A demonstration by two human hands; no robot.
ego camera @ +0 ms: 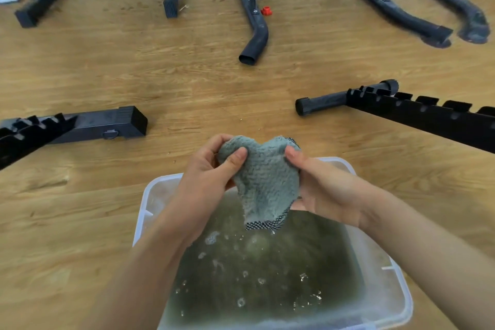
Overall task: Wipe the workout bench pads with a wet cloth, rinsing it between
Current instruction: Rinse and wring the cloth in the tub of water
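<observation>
A wooden floor carries black bench frames and a clear plastic tub of murky water. Above the tub, the left hand and right hand each hold a clenched grip on the grey-green cloth, bunched between them.

Two bare hands hold a soft grey-green cloth over a clear plastic tub of murky greenish water with small bubbles. The left hand grips the cloth's left side, thumb on top. The right hand pinches its right side. The cloth's low corner, with a dark checked edge, hangs just above the water. The tub sits on a light wooden floor. Black metal bench frames lie left, right and far. A small red knob sits far off.
</observation>
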